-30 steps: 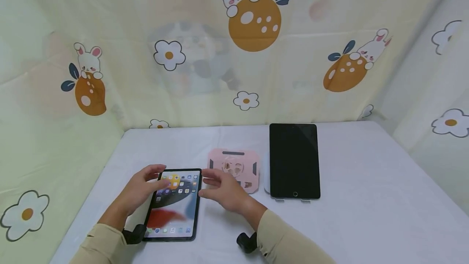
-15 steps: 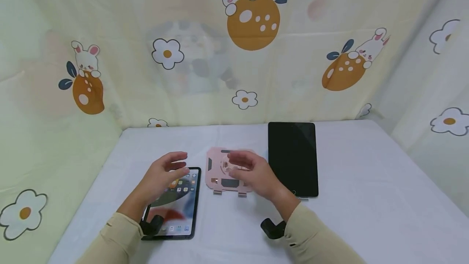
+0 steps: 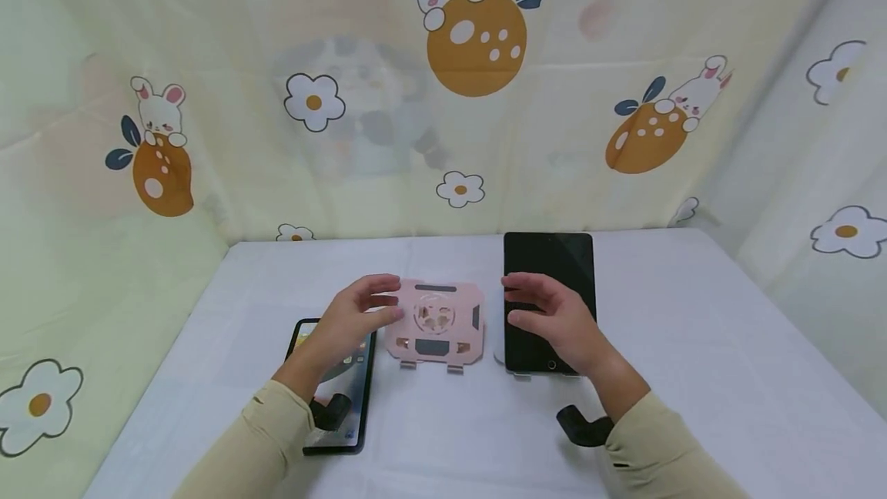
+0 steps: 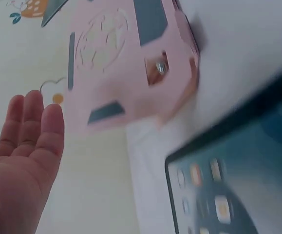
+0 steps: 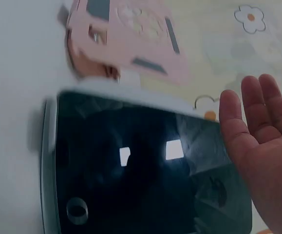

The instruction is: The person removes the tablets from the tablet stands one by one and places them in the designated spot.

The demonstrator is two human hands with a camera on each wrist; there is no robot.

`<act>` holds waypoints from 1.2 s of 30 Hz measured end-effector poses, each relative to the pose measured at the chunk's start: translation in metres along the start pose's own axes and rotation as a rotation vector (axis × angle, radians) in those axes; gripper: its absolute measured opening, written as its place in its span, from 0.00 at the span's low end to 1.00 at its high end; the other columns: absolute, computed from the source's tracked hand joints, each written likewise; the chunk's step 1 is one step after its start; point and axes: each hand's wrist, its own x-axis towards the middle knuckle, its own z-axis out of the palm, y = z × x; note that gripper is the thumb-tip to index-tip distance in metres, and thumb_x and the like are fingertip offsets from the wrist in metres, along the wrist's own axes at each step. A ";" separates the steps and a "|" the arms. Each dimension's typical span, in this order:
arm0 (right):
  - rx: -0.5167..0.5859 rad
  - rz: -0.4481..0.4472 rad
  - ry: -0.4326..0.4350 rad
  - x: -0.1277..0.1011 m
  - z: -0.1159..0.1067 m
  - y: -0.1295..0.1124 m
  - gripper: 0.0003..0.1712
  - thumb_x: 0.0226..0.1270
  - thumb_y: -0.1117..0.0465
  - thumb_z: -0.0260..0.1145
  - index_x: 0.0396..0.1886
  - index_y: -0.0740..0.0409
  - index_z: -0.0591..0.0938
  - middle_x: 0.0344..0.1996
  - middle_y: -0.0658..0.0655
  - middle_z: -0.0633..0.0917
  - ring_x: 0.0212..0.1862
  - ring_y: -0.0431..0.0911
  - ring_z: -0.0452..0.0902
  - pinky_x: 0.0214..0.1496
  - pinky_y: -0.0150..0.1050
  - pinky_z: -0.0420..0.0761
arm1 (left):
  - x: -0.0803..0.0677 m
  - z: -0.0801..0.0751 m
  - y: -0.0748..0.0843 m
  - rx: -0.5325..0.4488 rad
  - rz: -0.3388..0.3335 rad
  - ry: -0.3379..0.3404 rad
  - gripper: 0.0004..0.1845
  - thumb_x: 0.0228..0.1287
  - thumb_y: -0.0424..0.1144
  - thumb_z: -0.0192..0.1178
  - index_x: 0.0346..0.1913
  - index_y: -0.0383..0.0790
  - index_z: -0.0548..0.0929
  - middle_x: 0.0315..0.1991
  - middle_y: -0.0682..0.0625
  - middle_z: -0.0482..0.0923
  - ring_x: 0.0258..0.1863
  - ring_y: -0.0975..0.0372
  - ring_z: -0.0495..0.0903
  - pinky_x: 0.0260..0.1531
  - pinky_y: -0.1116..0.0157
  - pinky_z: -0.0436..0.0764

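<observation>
My left hand (image 3: 349, 329) hangs by the left edge of a pink folding tablet stand (image 3: 434, 322), its fingers extended and holding nothing. Grey pads and a round cutout mark the stand's face, and two small lips jut from its front. Partly hidden under my left forearm lies a tablet with a lit home screen (image 3: 357, 387). Over a dark-screened tablet (image 3: 547, 254) with a round home button is my right hand (image 3: 561, 326), fingers loosely spread and holding nothing. In the right wrist view, that black tablet (image 5: 141, 170) leans on a pale support behind it.
A white cloth covers the table (image 3: 443, 437). Behind it hangs a cream curtain (image 3: 374, 199) printed with rabbits and flowers. A black wrist camera (image 3: 584, 427) juts from the right sleeve, and another wrist camera (image 3: 330, 412) from the left.
Both hands have left the lit tablet and moved right, the left to the pink stand's edge, the right past the stand to the black tablet. The tablets and stand stay in place.
</observation>
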 end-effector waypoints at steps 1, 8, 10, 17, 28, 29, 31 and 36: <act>-0.011 0.000 -0.004 -0.001 -0.005 0.000 0.24 0.69 0.71 0.64 0.64 0.69 0.73 0.62 0.69 0.75 0.60 0.49 0.76 0.56 0.32 0.78 | 0.002 0.003 0.001 -0.008 0.008 -0.009 0.28 0.67 0.38 0.67 0.69 0.46 0.73 0.66 0.48 0.73 0.64 0.53 0.72 0.59 0.49 0.75; -0.079 0.042 0.038 -0.012 -0.039 -0.001 0.26 0.70 0.68 0.65 0.65 0.68 0.72 0.63 0.70 0.74 0.58 0.38 0.76 0.55 0.30 0.77 | 0.019 0.025 0.012 -0.049 0.039 -0.080 0.28 0.65 0.39 0.68 0.67 0.50 0.75 0.66 0.51 0.73 0.64 0.54 0.72 0.59 0.51 0.75; -0.109 0.051 0.075 -0.014 -0.048 -0.002 0.25 0.72 0.66 0.64 0.66 0.67 0.72 0.63 0.65 0.75 0.58 0.36 0.75 0.56 0.28 0.75 | 0.025 0.031 0.015 -0.053 0.039 -0.107 0.28 0.65 0.40 0.68 0.68 0.50 0.75 0.65 0.51 0.73 0.64 0.54 0.72 0.60 0.52 0.75; -0.159 0.047 0.149 -0.014 -0.077 0.002 0.25 0.73 0.64 0.64 0.66 0.66 0.71 0.60 0.51 0.78 0.60 0.37 0.72 0.57 0.24 0.72 | 0.045 0.052 0.029 -0.057 0.039 -0.176 0.27 0.65 0.44 0.68 0.67 0.54 0.76 0.64 0.54 0.75 0.64 0.57 0.72 0.60 0.52 0.75; -0.218 0.161 0.203 -0.010 -0.109 0.018 0.31 0.74 0.61 0.63 0.71 0.67 0.67 0.70 0.61 0.69 0.66 0.47 0.66 0.56 0.24 0.72 | 0.070 0.085 0.047 -0.100 0.051 -0.212 0.28 0.65 0.46 0.69 0.68 0.54 0.76 0.70 0.51 0.69 0.70 0.55 0.65 0.63 0.52 0.71; -0.223 0.177 0.199 -0.010 -0.111 0.019 0.32 0.75 0.60 0.63 0.72 0.67 0.66 0.71 0.62 0.68 0.68 0.50 0.64 0.58 0.26 0.72 | 0.073 0.089 0.048 -0.101 0.041 -0.209 0.29 0.64 0.46 0.69 0.68 0.55 0.76 0.70 0.51 0.68 0.71 0.55 0.65 0.63 0.52 0.71; -0.217 0.208 0.186 -0.008 -0.112 0.021 0.34 0.74 0.59 0.63 0.73 0.66 0.64 0.73 0.65 0.64 0.71 0.55 0.61 0.65 0.36 0.71 | 0.078 0.095 0.049 -0.105 0.024 -0.198 0.28 0.64 0.45 0.70 0.67 0.58 0.76 0.70 0.52 0.68 0.70 0.57 0.65 0.63 0.52 0.71; -0.172 0.271 0.150 -0.003 -0.114 0.030 0.37 0.74 0.57 0.64 0.75 0.63 0.61 0.75 0.66 0.59 0.74 0.63 0.55 0.69 0.63 0.62 | 0.090 0.110 0.052 -0.116 -0.011 -0.159 0.27 0.64 0.42 0.70 0.65 0.61 0.78 0.71 0.53 0.67 0.71 0.58 0.64 0.63 0.52 0.71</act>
